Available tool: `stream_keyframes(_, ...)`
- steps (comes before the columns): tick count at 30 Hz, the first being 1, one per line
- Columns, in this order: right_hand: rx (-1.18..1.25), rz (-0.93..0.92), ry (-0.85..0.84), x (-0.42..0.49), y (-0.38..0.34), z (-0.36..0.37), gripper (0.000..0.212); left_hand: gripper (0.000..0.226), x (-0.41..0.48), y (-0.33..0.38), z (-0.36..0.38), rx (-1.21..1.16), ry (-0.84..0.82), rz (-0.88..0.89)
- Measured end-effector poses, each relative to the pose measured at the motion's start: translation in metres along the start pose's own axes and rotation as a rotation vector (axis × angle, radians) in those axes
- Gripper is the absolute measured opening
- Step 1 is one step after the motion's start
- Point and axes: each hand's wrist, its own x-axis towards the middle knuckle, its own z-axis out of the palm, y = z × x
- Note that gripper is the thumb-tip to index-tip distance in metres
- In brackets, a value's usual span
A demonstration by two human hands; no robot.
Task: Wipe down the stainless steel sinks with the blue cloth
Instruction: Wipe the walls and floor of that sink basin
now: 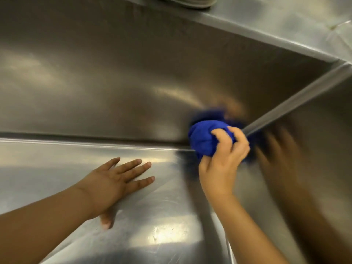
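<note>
Fingers [222, 135] of the right hand [222, 166] are curled in tight, knuckles up, thumb hooked in from below; they grip the blue cloth [204, 137], bunched into a soft, rounded wad that bulges out past the fingertips; the cloth is pressed right into a corner of the sink [118, 69], where the seams between three steel faces meet. It's a deep, saturated blue, matte and fuzzy against all that metal.

Over to the left hand [112, 184]; its fingers [133, 164] are straight and fanned apart, holding nothing, palm down flat on the steel face on the near side of the seam; the thumb points back toward the camera, and the fingertips lie well short of the cloth.

Around them, brushed stainless steel everywhere: smooth, grey-brown, with fine scratches and bright smears of glare near the left hand; the faces are flat and broad, joined by straight creases; one lighter crease runs up and to the right from the cloth.

To the right of the cloth, the steel gives back a smeared, dark reflection [276, 149] of the hand with a trace of blue. Up top, the flat rim [266, 29] runs diagonally; at the upper edge sits a round grey object [186, 3], cut off by the frame, too little of it showing to tell what it is.
</note>
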Motion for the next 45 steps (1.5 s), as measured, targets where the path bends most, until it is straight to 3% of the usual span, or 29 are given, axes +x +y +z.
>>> stream_keyframes(3,-0.061,0.052,0.067,0.006,0.000,0.004,0.069,0.129,-0.001,0.001,-0.002,0.011,-0.011,0.001)
stream_keyframes(7,-0.129,0.023,-0.162,-0.016,0.010,0.025,0.079,0.129,-0.001,0.001,-0.002,0.016,-0.002,-0.002)
stream_keyframes(10,-0.054,0.053,-0.203,-0.009,0.002,0.009,0.077,0.129,-0.002,0.001,-0.002,0.011,0.012,0.003)
stream_keyframes(13,0.167,0.031,-0.092,0.029,-0.026,-0.036,0.065,0.133,-0.011,0.000,0.001,-0.051,0.069,-0.012)
stream_keyframes(15,0.268,-0.083,0.039,0.061,-0.049,-0.062,0.059,0.133,-0.024,-0.004,0.005,-0.096,0.100,-0.053)
stream_keyframes(18,0.203,-0.171,0.142,0.085,-0.071,-0.063,0.062,0.133,-0.047,-0.022,0.016,-0.095,0.083,-0.160)
stream_keyframes(22,-0.033,-0.227,0.196,0.061,-0.061,-0.011,0.061,0.146,-0.057,-0.043,0.030,-0.042,-0.023,-0.269)
stream_keyframes(25,-0.116,-0.312,0.141,0.038,-0.046,0.011,0.037,0.150,-0.051,-0.046,0.034,-0.063,-0.027,-0.259)
stream_keyframes(30,0.070,-0.266,-0.010,0.058,-0.063,-0.030,0.051,0.145,-0.049,-0.044,0.035,-0.058,-0.024,-0.277)
stream_keyframes(33,0.116,-0.327,0.186,0.089,-0.085,-0.035,0.052,0.143,-0.050,-0.044,0.034,-0.057,-0.022,-0.284)
stream_keyframes(36,0.014,-0.375,0.294,0.077,-0.082,-0.005,0.034,0.140,-0.051,-0.041,0.030,-0.055,-0.024,-0.283)
stream_keyframes(41,-0.215,-0.501,-0.142,0.002,-0.036,0.022,0.052,0.137,-0.052,-0.037,0.033,-0.063,0.010,-0.285)
stream_keyframes(45,-0.141,-0.375,-0.148,0.018,-0.059,0.007,0.056,0.138,-0.051,-0.039,0.036,-0.054,0.028,-0.285)
